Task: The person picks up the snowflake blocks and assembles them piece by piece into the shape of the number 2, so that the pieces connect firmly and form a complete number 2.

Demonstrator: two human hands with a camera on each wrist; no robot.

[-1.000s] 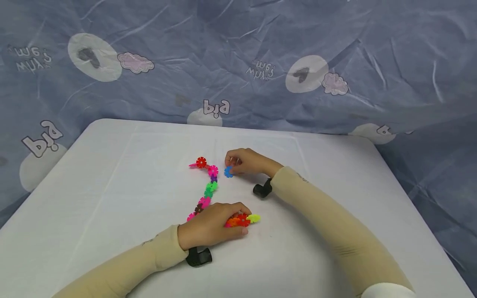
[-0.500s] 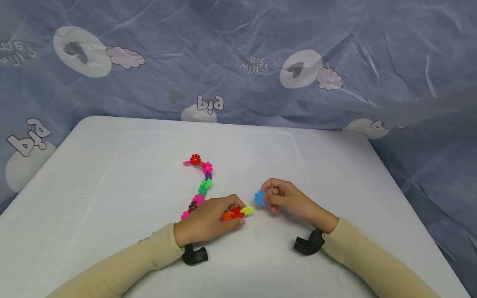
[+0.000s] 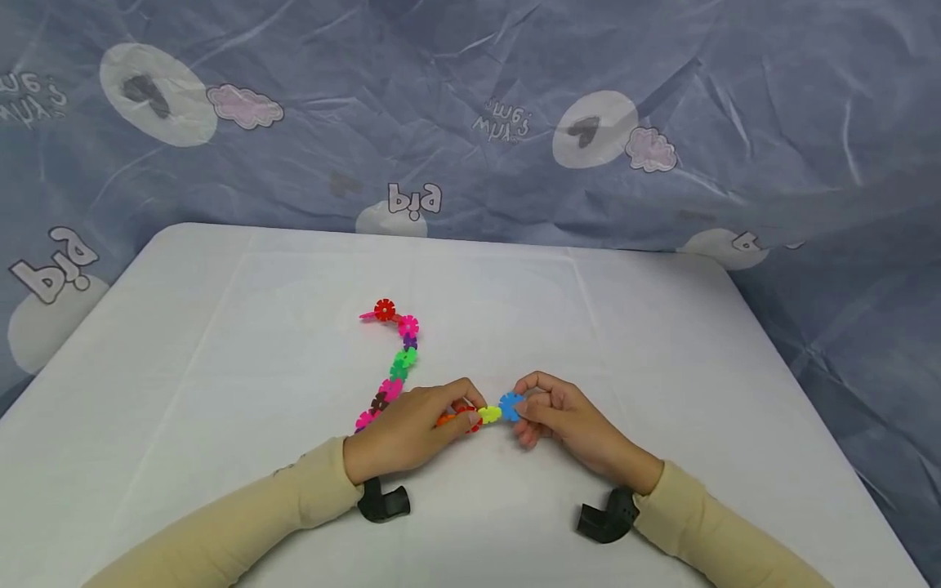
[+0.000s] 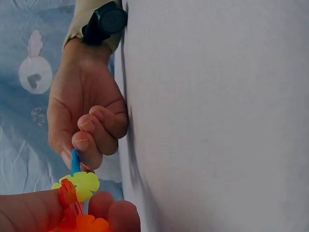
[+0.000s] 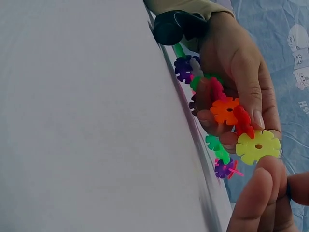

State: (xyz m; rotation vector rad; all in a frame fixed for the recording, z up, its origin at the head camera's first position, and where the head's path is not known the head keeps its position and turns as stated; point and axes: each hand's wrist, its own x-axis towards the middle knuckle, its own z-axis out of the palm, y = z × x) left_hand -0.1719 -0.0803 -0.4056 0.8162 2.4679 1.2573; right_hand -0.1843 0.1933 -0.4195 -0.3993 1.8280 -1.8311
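A chain of colourful notched plastic snowflake discs [image 3: 403, 358] curves across the table, its middle part hidden under my left hand [image 3: 415, 426]. That hand pinches the chain near its right end, at a red disc [image 5: 244, 123] beside an orange one [image 5: 223, 112]. A yellow disc [image 3: 489, 415] sticks out past the fingertips as the end piece. Between thumb and fingers, my right hand [image 3: 577, 420] pinches a blue disc [image 3: 510, 406]. Its edge meets the yellow disc's edge in the head view, and in the left wrist view the blue disc [image 4: 75, 161] stands edge-on behind the yellow.
The white-covered table [image 3: 294, 327] stretches around both hands. A blue-grey printed cloth [image 3: 470, 122] hangs behind its far edge. Black wrist cameras [image 3: 385, 501] sit under both wrists, close over the tabletop.
My right hand has brought the blue disc from beyond the chain, toward me and then left against the yellow disc. My left hand has kept its place on the chain.
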